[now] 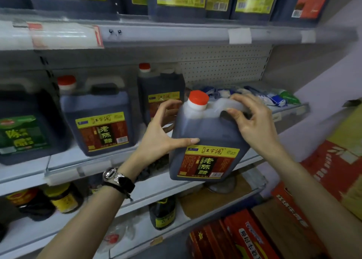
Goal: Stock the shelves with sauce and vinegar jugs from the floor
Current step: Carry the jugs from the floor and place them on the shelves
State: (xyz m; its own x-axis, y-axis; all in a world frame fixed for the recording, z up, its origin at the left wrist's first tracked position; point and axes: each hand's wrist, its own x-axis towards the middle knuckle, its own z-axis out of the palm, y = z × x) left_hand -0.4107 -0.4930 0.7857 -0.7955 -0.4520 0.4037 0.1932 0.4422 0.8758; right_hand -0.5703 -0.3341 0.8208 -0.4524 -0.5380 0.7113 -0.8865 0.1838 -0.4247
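Left side is blurred; top-shelf jugs (180,1) are cut off. I can't tell if the vinegar jug (207,141) rests on the middle shelf (64,161): it's tilted at the front lip, right of two matching jugs (98,121). My left hand (158,139) grips its side, and my right hand (254,125) curls round the handle. Packets (274,97) behind are half hidden. Pegboard (221,64) at the back, red cartons (331,166) on the right.

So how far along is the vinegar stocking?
Done: a front jug and a rear jug stand on the middle shelf. In hand: a third jug, tilted at the shelf edge, left hand on its side, right hand on its handle. Left: setting it in place; floor stock is out of view.
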